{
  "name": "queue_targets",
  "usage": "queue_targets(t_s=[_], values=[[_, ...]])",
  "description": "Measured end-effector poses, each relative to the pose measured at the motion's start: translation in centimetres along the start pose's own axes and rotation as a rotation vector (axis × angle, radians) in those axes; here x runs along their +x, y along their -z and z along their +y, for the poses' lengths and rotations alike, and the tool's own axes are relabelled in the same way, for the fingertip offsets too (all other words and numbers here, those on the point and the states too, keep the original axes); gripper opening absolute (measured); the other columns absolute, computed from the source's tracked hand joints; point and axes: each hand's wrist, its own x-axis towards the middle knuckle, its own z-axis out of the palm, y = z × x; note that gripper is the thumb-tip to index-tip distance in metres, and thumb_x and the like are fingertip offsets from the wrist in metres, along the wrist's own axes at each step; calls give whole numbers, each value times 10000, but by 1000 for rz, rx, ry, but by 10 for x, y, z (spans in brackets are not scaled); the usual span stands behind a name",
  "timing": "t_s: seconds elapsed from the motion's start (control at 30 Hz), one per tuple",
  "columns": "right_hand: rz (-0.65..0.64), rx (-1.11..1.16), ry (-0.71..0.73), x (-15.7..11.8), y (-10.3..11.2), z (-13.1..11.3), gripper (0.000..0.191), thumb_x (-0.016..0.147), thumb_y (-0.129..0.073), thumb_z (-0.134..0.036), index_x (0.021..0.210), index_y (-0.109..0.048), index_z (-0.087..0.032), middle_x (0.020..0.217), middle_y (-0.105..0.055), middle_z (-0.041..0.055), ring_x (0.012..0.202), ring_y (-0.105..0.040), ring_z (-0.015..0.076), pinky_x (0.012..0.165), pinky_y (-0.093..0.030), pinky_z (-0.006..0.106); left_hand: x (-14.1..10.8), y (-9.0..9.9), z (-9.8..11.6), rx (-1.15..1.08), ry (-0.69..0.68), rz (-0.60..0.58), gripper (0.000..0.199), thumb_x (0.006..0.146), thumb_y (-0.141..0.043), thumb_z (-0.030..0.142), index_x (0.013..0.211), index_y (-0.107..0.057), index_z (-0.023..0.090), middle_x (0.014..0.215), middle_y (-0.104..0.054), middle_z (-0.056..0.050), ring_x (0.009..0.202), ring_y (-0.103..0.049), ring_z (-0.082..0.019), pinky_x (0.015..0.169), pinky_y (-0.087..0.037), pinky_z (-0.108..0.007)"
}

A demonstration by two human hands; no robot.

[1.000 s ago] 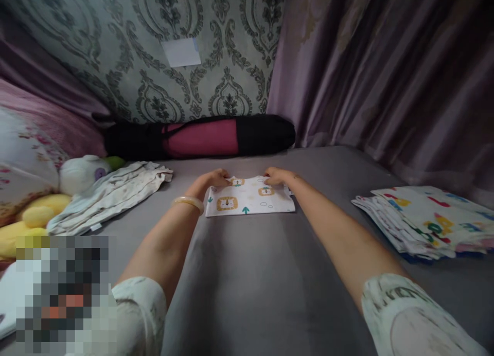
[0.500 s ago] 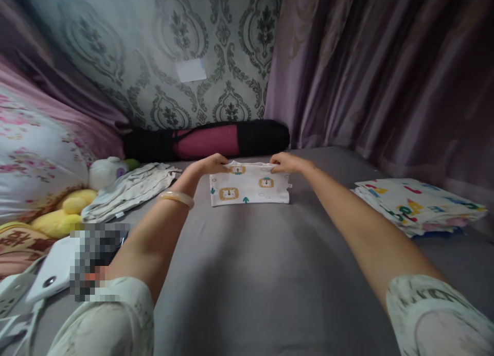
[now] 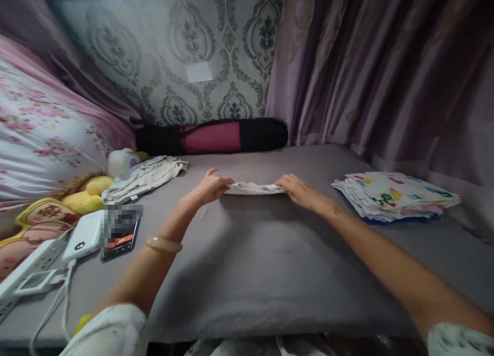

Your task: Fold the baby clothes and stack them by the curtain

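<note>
A white cloth [image 3: 255, 189] is stretched between both hands above the grey sheet, seen nearly edge-on as a thin strip, so its printed face is hidden. My left hand [image 3: 216, 187] pinches its left end between thumb and fingers, with a pale bangle on that forearm. At the right end, my right hand [image 3: 297, 189] grips the cloth's corner in the same way. A shadow falls on the sheet beneath.
A stack of folded printed cloths [image 3: 397, 196] lies at right. At left are a crumpled pale cloth [image 3: 146, 178], plush toys [image 3: 83, 199], a white power bank [image 3: 83, 235], a phone [image 3: 125, 237] and a power strip [image 3: 36, 263]. A black-and-pink roll [image 3: 212, 137] lies along the wall.
The cloth has turned from showing its lion-print face to a thin edge-on strip. Both hands are lower in view and still hold its ends. The camera view has shifted.
</note>
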Motion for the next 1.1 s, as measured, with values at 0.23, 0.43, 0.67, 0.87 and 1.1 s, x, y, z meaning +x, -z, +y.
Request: queue_targets(t_s=[0.23,0.43,0.67,0.87,1.1], values=[[-101,-69,-17,-46,-40,-28,432,902,-357,-55,1229,-581,-226,1141,-574,102,1045,-502,216,913,-402,340,-53,-47,35,-25,-63,-27,448,864,-381,87,1230,-598,225,1249,-653,-60,1203,-564,-161,1180,-165,-407],[-136,17,-2,-56,-41,-32,600,835,-387,-8,1346,-525,-288,1144,-561,88,1047,-509,209,898,-415,331,-73,-58,41,-30,-51,-118,716,728,-416,-6,1396,-465,247,1463,-467,-74,1340,-435,-198,1119,-315,-383],[-118,73,-112,-35,-32,-38,361,849,-439,-109,1066,-704,-224,1121,-628,78,1067,-559,205,982,-367,366,-63,-52,47,-169,61,-52,346,855,-486,195,1157,-647,249,1438,-492,-72,1335,-435,-226,1128,-301,-429],[-70,-24,-238,23,-59,-58,458,944,-325,-193,1356,-515,-131,1439,-480,115,1366,-359,237,1136,-206,414,3,-61,71,-137,299,112,332,937,-377,213,1171,-610,178,1249,-631,-110,1177,-570,-222,1047,-392,-391],[-172,-73,-350,46,-91,-68,562,962,-246,-279,1474,-345,-69,1545,-310,129,1442,-213,268,1172,-103,486,31,-105,83,-27,431,19,461,974,-311,300,1393,-449,167,1500,-403,-130,1405,-327,-285,1148,-209,-523]])
